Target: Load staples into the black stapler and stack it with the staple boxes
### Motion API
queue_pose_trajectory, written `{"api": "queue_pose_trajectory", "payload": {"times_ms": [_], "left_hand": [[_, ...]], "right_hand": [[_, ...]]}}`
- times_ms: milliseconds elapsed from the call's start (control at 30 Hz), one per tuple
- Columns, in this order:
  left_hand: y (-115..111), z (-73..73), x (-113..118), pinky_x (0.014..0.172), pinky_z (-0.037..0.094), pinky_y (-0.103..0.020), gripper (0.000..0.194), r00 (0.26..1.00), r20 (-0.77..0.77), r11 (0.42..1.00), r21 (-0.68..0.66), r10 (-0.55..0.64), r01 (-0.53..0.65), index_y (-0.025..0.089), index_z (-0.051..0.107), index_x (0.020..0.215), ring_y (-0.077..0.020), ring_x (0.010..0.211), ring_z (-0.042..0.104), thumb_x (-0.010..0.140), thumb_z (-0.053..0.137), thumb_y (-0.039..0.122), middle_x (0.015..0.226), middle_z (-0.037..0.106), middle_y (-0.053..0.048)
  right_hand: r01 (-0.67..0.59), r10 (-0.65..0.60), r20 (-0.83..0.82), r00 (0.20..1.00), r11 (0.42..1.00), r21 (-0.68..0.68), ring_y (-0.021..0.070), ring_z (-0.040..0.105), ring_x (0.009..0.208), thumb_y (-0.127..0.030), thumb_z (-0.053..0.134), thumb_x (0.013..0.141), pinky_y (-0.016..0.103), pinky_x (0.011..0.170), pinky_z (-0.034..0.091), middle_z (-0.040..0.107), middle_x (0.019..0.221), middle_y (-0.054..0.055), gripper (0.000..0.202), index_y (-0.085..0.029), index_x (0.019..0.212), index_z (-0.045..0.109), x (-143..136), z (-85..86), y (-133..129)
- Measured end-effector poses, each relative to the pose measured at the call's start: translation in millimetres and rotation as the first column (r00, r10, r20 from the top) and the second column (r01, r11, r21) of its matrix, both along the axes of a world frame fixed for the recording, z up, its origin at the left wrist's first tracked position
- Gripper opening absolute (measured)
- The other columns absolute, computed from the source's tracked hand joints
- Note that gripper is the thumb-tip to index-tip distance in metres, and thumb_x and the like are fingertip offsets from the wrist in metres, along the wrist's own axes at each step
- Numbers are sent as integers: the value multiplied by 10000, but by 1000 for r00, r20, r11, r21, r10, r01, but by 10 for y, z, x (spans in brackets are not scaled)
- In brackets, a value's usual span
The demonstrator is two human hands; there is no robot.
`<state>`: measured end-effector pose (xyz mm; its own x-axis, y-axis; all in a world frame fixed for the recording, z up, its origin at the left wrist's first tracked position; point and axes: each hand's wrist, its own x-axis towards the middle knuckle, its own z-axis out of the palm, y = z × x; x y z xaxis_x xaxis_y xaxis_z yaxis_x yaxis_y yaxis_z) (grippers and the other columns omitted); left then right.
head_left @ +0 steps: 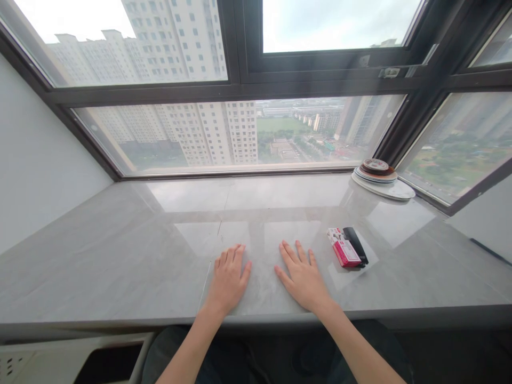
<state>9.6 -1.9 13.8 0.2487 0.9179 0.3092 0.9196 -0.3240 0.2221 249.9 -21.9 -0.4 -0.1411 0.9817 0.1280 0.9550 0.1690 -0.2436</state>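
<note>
My left hand (229, 278) rests palm down on the grey stone-look windowsill counter (132, 266), its fingers stretched forward and holding nothing. Beside it, a short gap away, my right hand (302, 276) lies flat with fingers spread. Just right of that hand sits a small pink and white box (344, 249). Against the box's right side lies a black object (355, 245) that looks like a stapler. Neither hand touches these two things.
At the back right corner, by the window frame (256, 90), stands a stack of round plates or lids (382, 178). A thin dark strip (490, 250) lies at the far right. Below the counter's front edge, a white unit (48, 360) with a dark opening shows at left.
</note>
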Motion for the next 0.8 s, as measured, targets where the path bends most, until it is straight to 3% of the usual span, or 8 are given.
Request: {"api": "queue_pose_trajectory", "payload": {"times_ms": [133, 233, 800], "left_hand": [[78, -80, 24, 1276, 186, -497, 551, 998, -57, 1000, -10, -3, 2, 229, 368, 1580, -269, 1568, 236, 1075, 320, 445, 1664, 352, -87], [115, -151, 0, 1289, 137, -521, 600, 996, -83, 999, -30, 9, -12, 222, 324, 1611, -265, 1602, 143, 1075, 290, 490, 1702, 278, -78], [157, -201, -2, 1286, 132, -542, 620, 995, -92, 998, -57, 25, -31, 260, 311, 1626, -270, 1603, 142, 1060, 295, 513, 1710, 258, -56]], "right_hand": [[0, 0, 9, 1000, 1000, 6, 317, 22, 1608, -580, 266, 1053, 586, 1280, 47, 168, 1724, -61, 679, -311, 1673, 204, -4, -8, -9], [2, -2, 12, 1000, 1000, 8, 317, 39, 1607, -576, 274, 1052, 584, 1280, 54, 181, 1721, -67, 678, -309, 1672, 210, -13, -19, -1], [7, -7, 6, 1000, 1000, 21, 317, 7, 1608, -559, 278, 1052, 592, 1278, 41, 187, 1723, -56, 663, -330, 1670, 214, -29, -62, 9]]}}
